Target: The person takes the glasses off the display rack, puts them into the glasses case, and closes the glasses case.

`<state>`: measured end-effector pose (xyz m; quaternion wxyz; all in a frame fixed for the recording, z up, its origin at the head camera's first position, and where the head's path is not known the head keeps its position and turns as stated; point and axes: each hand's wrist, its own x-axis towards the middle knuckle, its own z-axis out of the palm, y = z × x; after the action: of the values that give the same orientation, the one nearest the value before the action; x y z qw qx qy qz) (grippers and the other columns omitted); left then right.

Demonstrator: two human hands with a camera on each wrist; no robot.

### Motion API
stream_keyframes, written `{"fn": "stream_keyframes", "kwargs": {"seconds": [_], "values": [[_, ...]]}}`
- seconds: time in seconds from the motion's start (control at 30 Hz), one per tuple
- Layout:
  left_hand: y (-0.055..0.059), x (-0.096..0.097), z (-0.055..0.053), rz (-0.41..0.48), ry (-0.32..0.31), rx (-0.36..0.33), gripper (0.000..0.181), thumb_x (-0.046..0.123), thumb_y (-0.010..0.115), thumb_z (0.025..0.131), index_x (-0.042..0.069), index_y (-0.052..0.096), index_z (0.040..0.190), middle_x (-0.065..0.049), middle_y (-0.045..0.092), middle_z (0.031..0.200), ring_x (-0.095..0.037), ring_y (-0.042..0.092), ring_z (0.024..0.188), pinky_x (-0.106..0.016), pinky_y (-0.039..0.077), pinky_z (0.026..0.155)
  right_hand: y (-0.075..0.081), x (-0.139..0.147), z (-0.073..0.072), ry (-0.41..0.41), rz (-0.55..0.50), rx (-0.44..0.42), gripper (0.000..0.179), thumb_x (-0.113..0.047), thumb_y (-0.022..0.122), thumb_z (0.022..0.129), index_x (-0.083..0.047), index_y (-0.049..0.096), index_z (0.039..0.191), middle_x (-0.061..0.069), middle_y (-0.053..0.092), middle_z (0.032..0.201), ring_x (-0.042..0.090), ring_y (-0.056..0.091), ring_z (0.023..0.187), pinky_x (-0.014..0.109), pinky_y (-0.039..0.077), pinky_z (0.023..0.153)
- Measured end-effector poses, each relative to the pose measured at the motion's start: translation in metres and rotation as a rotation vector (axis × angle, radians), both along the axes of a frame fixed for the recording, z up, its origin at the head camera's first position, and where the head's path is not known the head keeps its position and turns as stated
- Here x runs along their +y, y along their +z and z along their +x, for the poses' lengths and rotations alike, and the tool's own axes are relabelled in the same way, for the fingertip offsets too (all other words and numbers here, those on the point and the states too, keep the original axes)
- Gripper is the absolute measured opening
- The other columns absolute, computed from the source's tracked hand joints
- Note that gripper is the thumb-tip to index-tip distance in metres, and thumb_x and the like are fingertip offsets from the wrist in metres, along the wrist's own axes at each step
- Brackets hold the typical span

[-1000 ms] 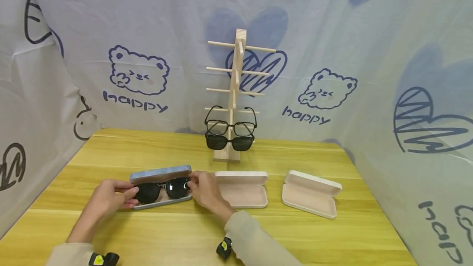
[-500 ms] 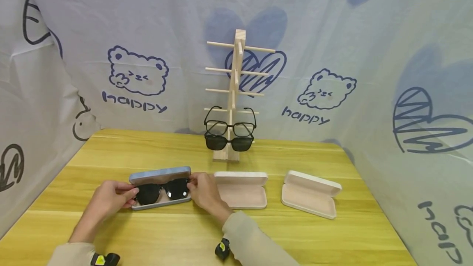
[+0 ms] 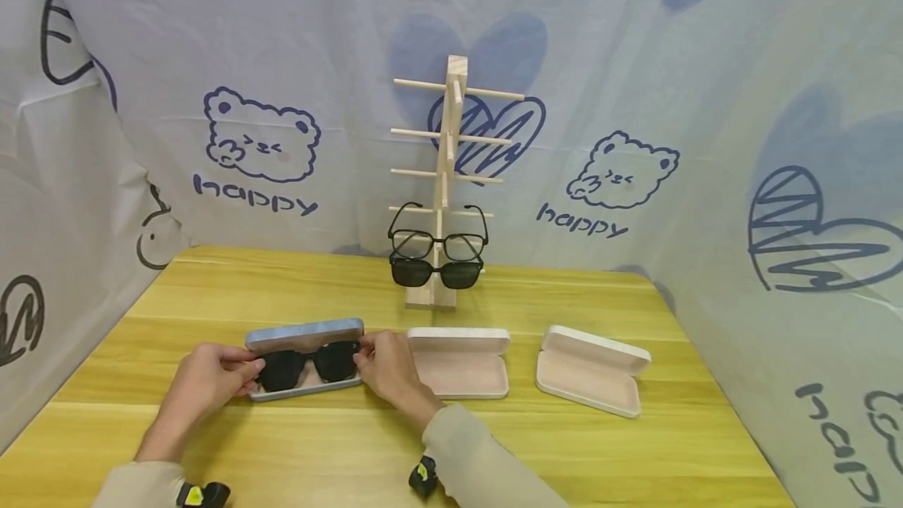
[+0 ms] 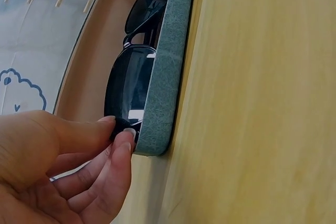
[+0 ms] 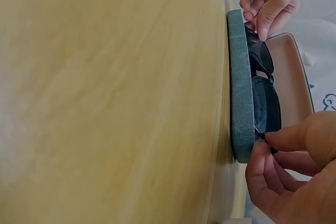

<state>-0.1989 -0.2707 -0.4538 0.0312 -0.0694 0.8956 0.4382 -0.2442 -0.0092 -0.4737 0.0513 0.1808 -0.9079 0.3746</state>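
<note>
A pair of black sunglasses (image 3: 335, 361) sits partly inside an open blue-grey glasses case (image 3: 305, 332) at the front left of the table. My left hand (image 3: 212, 379) pinches the left end of the frame between thumb and fingers, as the left wrist view shows at the hinge corner of the sunglasses (image 4: 127, 85). At the other end, my right hand (image 3: 390, 371) pinches the right corner, plain in the right wrist view, where the right hand (image 5: 294, 166) is beside the case's end. The temples are mostly hidden behind the lenses and the case wall.
Two open white cases with pink lining, a middle case (image 3: 458, 375) and a right case (image 3: 592, 375), lie on the wooden table (image 3: 317, 461). Behind them stands a wooden rack (image 3: 451, 124) bearing clear-lens glasses (image 3: 462, 244) above dark sunglasses (image 3: 458, 274). Printed cloth surrounds the table.
The sunglasses have settled slightly lower into the blue-grey case and tilted, the glare leaving their right lens. Both hands keep their pinch on the frame's ends.
</note>
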Motion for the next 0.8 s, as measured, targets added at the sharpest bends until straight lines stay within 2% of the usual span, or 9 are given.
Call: {"fn": "stream_keyframes", "kwargs": {"seconds": [0.4, 0.8], "values": [[0.0003, 0.0011, 0.0012, -0.032, 0.027, 0.007, 0.031, 0.013, 0.073, 0.095, -0.012, 0.073, 0.114, -0.012, 0.08, 0.083, -0.013, 0.072, 0.064, -0.028, 0.058, 0.057, 0.0009, -0.0003, 0.0004, -0.003, -0.015, 0.004, 0.008, -0.006, 0.078, 0.089, -0.002, 0.079, 0.095, 0.001, 0.073, 0.076, -0.002, 0.059, 0.067, 0.014, 0.05, 0.064], [-0.0001, 0.0015, -0.0002, -0.072, 0.028, 0.014, 0.03, 0.017, 0.073, 0.095, -0.008, 0.076, 0.111, -0.009, 0.08, 0.08, -0.012, 0.072, 0.062, -0.025, 0.054, 0.058, -0.001, -0.0004, -0.0003, 0.003, 0.034, 0.033, 0.007, -0.004, 0.077, 0.089, -0.002, 0.081, 0.094, 0.001, 0.075, 0.075, 0.002, 0.062, 0.069, 0.013, 0.048, 0.062]]}}
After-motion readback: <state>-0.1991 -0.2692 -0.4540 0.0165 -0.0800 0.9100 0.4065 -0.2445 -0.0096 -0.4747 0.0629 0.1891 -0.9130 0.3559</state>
